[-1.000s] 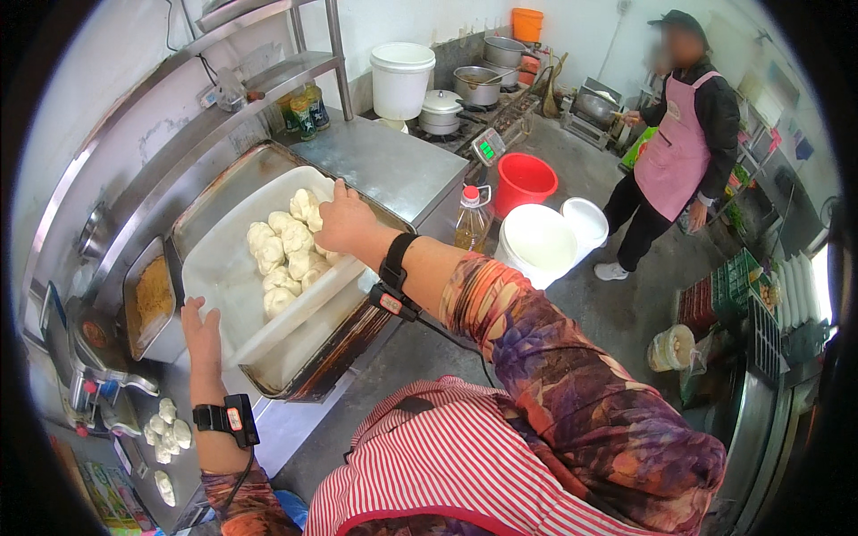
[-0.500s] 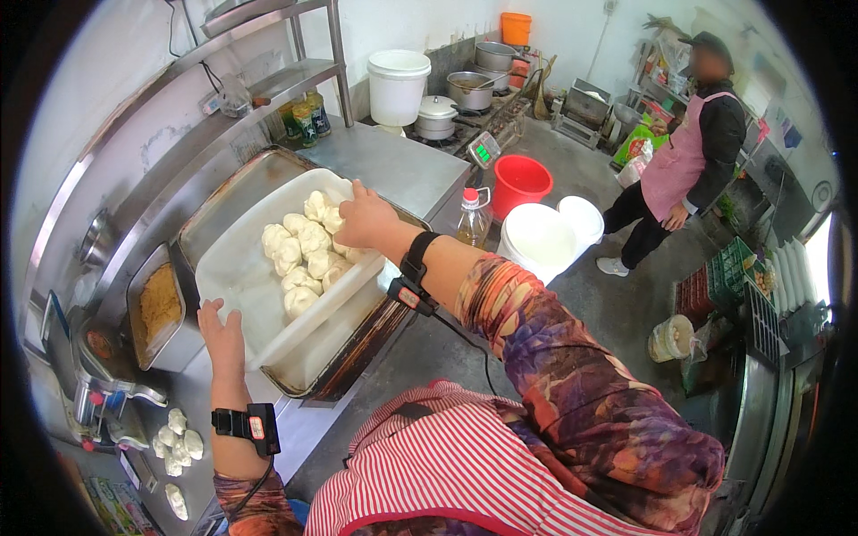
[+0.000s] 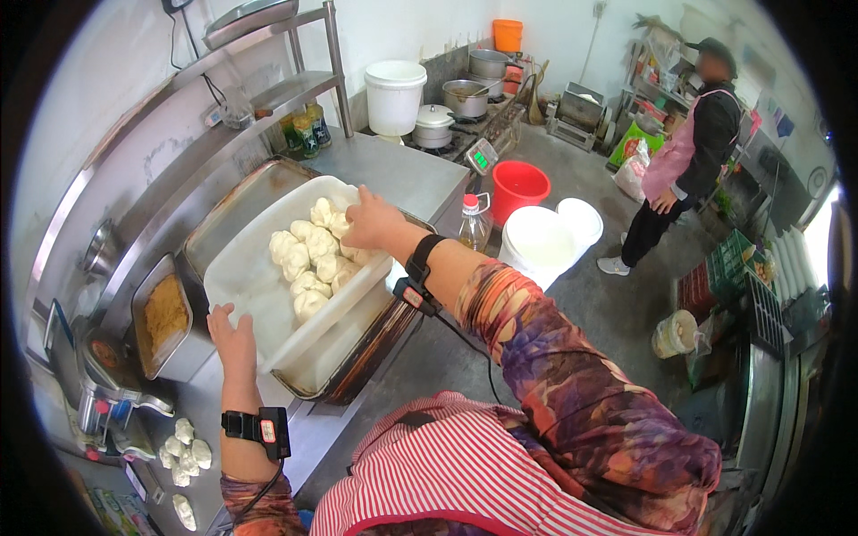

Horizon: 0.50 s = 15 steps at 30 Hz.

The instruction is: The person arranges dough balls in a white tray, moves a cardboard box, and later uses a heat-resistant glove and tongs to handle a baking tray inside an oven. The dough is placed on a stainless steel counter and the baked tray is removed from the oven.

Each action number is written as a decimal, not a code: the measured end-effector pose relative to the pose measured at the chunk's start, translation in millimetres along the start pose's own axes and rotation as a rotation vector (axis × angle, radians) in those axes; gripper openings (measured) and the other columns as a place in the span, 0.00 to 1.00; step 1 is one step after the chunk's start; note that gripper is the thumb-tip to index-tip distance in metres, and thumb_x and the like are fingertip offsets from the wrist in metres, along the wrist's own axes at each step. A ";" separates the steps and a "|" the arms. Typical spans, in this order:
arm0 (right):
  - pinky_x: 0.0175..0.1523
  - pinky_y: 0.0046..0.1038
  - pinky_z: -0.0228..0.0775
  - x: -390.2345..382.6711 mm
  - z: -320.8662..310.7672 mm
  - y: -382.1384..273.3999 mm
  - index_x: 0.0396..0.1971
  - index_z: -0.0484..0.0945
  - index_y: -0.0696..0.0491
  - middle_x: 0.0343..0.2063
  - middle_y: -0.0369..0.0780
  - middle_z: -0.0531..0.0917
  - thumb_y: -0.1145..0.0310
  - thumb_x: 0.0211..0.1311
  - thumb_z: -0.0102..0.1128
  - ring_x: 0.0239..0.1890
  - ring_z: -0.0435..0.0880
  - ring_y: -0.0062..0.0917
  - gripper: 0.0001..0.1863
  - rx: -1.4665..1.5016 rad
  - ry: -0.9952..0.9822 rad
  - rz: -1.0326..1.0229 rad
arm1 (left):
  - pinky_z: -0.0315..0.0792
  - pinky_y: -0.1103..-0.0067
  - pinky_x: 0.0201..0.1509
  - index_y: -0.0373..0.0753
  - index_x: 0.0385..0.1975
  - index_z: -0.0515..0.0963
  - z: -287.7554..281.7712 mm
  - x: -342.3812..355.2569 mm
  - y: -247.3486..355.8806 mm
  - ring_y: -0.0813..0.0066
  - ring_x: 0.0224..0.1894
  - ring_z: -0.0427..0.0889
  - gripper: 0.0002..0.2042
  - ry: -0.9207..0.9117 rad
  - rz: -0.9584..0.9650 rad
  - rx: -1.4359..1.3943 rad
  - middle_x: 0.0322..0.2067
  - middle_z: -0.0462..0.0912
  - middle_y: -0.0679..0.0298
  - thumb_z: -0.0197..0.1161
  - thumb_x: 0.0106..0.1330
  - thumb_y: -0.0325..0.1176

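A white plastic tub (image 3: 246, 268) with several lumpy pale dough pieces (image 3: 308, 255) rests at a slant over a browned metal baking tray (image 3: 223, 210). My right hand (image 3: 375, 223) grips the tub's far right rim, close beside the dough. At the tub's near left corner, my left hand (image 3: 234, 344) holds the rim with its fingers bent. To the left is a steel container (image 3: 195, 353) of crumbly golden filling (image 3: 167, 313). Several more dough pieces (image 3: 185, 460) lie on the steel counter by my left forearm.
Shelving (image 3: 295, 89) runs along the wall above the counter (image 3: 384, 170). Beyond are pots (image 3: 433, 129), a scale (image 3: 483, 156), an oil jug (image 3: 474, 223), a red basin (image 3: 520, 188) and white buckets (image 3: 536, 241). A person in a pink apron (image 3: 670, 156) stands at right, near crates (image 3: 715, 268).
The tub and both my hands have shifted slightly right. The view has moved a little. The other person's raised hand has come down from the pan at the back.
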State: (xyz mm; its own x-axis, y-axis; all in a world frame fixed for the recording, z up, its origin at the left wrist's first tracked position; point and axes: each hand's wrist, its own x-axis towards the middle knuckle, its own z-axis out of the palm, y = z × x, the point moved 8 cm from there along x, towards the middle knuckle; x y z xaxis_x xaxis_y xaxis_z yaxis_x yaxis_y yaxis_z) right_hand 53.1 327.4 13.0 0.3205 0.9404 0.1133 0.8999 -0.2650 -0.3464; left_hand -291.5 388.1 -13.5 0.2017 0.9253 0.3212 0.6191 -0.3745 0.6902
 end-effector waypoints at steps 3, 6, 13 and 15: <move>0.62 0.37 0.64 0.0 -0.5 -0.1 0.45 0.80 0.46 0.67 0.52 0.53 0.52 0.43 0.61 0.63 0.64 0.44 0.26 -0.006 -0.018 0.006 | 0.44 0.63 0.71 0.35 0.51 0.69 -0.1 0.5 1.2 0.47 0.69 0.49 0.21 0.001 -0.014 0.037 0.63 0.59 0.43 0.57 0.57 0.34; 0.62 0.37 0.63 -1.1 -2.3 -3.0 0.45 0.80 0.50 0.65 0.56 0.55 0.52 0.44 0.60 0.61 0.65 0.46 0.27 -0.008 -0.006 -0.022 | 0.43 0.64 0.71 0.36 0.51 0.69 0.6 0.6 2.0 0.48 0.70 0.48 0.21 -0.019 -0.041 0.039 0.64 0.58 0.43 0.57 0.57 0.34; 0.61 0.36 0.65 -4.4 -5.6 -4.0 0.45 0.81 0.50 0.64 0.57 0.56 0.53 0.44 0.61 0.60 0.66 0.47 0.26 0.001 0.013 -0.036 | 0.43 0.64 0.71 0.36 0.52 0.68 1.0 -2.0 7.9 0.48 0.70 0.46 0.21 -0.043 -0.058 0.019 0.64 0.58 0.44 0.56 0.58 0.35; 0.61 0.36 0.64 -4.4 -5.6 -3.5 0.44 0.81 0.50 0.65 0.56 0.57 0.53 0.43 0.61 0.60 0.66 0.47 0.26 0.006 0.006 -0.028 | 0.43 0.65 0.72 0.36 0.52 0.68 0.2 -2.7 9.0 0.48 0.70 0.46 0.21 -0.031 -0.064 0.012 0.64 0.58 0.44 0.56 0.58 0.35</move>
State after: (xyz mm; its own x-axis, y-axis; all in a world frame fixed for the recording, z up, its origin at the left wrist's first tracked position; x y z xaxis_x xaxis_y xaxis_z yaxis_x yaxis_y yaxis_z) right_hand 50.1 323.0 18.9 0.2975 0.9461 0.1284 0.9067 -0.2378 -0.3483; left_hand -286.3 382.2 -8.3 0.1845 0.9489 0.2562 0.6404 -0.3138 0.7011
